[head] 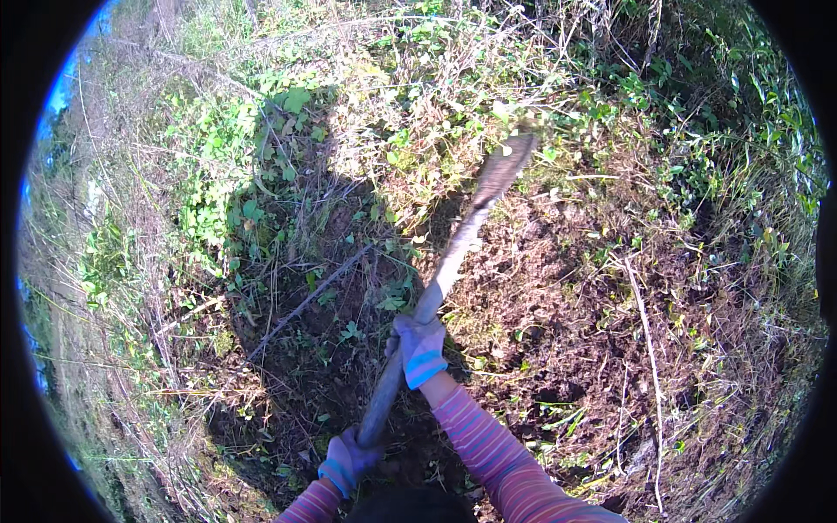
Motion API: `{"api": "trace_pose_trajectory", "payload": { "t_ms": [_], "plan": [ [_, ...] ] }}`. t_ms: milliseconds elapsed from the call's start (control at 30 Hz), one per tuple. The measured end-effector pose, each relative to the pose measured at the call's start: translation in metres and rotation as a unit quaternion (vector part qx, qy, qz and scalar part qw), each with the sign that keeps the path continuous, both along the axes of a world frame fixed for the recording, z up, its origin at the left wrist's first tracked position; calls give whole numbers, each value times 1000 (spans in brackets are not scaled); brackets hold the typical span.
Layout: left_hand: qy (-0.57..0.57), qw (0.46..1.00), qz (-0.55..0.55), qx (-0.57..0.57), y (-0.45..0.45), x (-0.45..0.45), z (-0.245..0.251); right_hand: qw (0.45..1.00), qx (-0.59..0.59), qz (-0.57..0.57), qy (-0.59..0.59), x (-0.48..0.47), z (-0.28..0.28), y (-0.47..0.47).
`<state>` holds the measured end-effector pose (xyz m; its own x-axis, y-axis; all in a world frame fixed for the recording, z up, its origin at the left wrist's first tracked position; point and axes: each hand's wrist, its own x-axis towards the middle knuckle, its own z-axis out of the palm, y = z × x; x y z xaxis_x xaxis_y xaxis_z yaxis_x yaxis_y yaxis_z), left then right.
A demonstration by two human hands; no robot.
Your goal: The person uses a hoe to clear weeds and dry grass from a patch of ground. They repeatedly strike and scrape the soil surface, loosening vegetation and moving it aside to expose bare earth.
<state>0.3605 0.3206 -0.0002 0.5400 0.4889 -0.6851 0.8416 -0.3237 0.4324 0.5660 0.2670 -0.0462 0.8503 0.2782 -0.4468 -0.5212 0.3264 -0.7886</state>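
A long-handled digging tool, its wooden handle (456,256) pale in the sun, runs from the lower middle up to the right. Gloved in purple with a blue cuff, my left hand (346,455) is closed around the handle's lower end. Higher up the shaft my right hand (420,346), in a matching glove, grips it too. The tool's head (508,163) is blurred and earth-brown, above low weeds; its exact shape and whether it touches the ground I cannot tell. Loose brown soil (556,281) lies to the right of the handle.
Leafy weeds (216,183) and dry stems grow at the left and along the top. A thin stick (647,340) lies on the soil at the right, and a darker stick (310,302) in the shadow left of the handle. Dense green plants (739,150) stand at upper right.
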Motion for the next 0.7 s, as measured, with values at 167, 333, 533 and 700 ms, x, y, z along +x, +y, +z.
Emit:
{"api": "trace_pose_trajectory", "payload": {
  "t_ms": [167,333,533,700],
  "plan": [
    [-81,961,214,-157,-23,-67,-3,979,29,183,84,-55,3,48],
    [5,1000,2,-28,16,-75,-3,989,143,-9,42,-68,21,7],
    [-67,970,-231,-36,41,65,10,975,84,-203,41,31,44,-61],
    [-91,994,26,-59,-7,4,-10,997,-25,75,21,27,-14,15]
  ]
}}
